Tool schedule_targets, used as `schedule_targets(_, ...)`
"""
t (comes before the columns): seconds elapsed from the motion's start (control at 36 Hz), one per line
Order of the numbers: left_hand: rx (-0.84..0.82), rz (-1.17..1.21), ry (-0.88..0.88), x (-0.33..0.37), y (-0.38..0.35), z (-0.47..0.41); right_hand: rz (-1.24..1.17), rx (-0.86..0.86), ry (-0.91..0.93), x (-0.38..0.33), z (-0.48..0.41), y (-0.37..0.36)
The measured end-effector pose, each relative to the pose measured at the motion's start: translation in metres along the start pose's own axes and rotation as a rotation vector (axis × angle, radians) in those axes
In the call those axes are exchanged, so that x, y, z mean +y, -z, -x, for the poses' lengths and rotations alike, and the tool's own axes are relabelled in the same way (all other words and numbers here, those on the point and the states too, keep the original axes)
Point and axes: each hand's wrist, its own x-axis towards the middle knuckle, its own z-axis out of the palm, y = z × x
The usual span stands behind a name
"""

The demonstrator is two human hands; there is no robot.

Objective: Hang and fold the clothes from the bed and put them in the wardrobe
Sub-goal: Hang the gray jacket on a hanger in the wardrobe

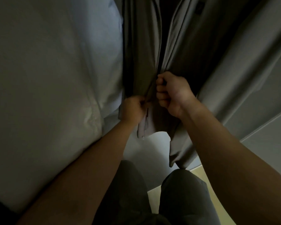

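Dead ahead, grey fabric panels (141, 51) hanging top to bottom — left hand (132, 109) pinching one edge, right hand (172, 93), higher, clenched round the other.

Arms were bare the whole way, left forearm (88, 168) and right forearm (225, 143) both, same for the left hand (132, 109) and right hand (172, 95). Down near the bottom, dark grey trousers (128, 189), loose-ish, soft matte fabric.

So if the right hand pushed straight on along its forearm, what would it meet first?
The right hand grips one grey fold; straight on, its knuckles would probably meet the facing grey cloth panel first, though depth is unclear.
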Motion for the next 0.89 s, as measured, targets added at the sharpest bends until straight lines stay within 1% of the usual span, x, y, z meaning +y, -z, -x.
schedule_targets(0.08, 0.129, 0.084, -0.082, 0.018, 0.007, -0.018, 0.032, -0.018, -0.015, -0.004, 0.001, -0.001)
schedule_targets(0.14, 0.175, 0.083, -0.138, 0.024, 0.009, -0.028, 0.026, -0.031, -0.033, -0.009, 0.001, -0.003)
schedule_targets(0.28, 0.079, 0.093, -0.150, 0.019, 0.009, -0.027, -0.017, -0.031, 0.008, -0.033, 0.004, -0.006)
schedule_targets(0.36, 0.132, 0.163, -0.172, 0.032, 0.018, -0.032, 0.003, -0.031, 0.047, -0.042, 0.007, -0.009)
schedule_targets(0.42, 0.189, 0.175, -0.190, 0.048, 0.024, -0.042, 0.027, -0.024, 0.052, -0.046, 0.011, -0.011)
schedule_targets(0.47, 0.209, 0.154, -0.237, 0.060, 0.029, -0.054, 0.030, -0.016, 0.050, -0.051, 0.012, -0.014)
schedule_targets(0.56, 0.163, 0.110, -0.277, 0.061, 0.030, -0.064, -0.015, -0.014, 0.072, -0.066, 0.010, -0.016)
schedule_targets(0.64, 0.092, 0.131, -0.288, 0.054, 0.028, -0.067, -0.067, -0.016, 0.081, -0.080, 0.009, -0.014)
schedule_targets(0.72, 0.148, 0.123, -0.277, 0.067, 0.034, -0.079, -0.034, 0.003, 0.092, -0.086, 0.006, -0.009)
schedule_targets(0.78, 0.191, 0.192, -0.255, 0.083, 0.038, -0.088, -0.014, 0.006, 0.098, -0.088, 0.005, -0.009)
schedule_targets(0.83, 0.182, 0.250, -0.283, 0.094, 0.039, -0.096, -0.018, 0.005, 0.111, -0.093, 0.005, -0.011)
schedule_targets(0.89, 0.147, 0.236, -0.304, 0.097, 0.039, -0.100, -0.027, 0.007, 0.144, -0.104, 0.004, -0.011)
